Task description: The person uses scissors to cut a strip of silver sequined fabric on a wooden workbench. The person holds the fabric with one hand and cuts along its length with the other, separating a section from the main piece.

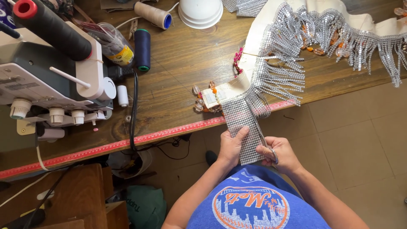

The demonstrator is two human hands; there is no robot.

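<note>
A strip of silver rhinestone mesh hangs off the wooden table's front edge toward my lap. My left hand pinches its left side, thumb on top. My right hand holds a pair of scissors, fingers in the handles, with the blades lying up along the mesh's right edge. The mesh joins a cream fabric band covered in silver rhinestone fringe that curves across the table to the right. Orange and clear beads sit at the band's near end.
A white and grey sewing machine with a black thread cone fills the left. Thread spools and a white bowl stand at the back. A red measuring tape lines the table edge. A black cable drops over it.
</note>
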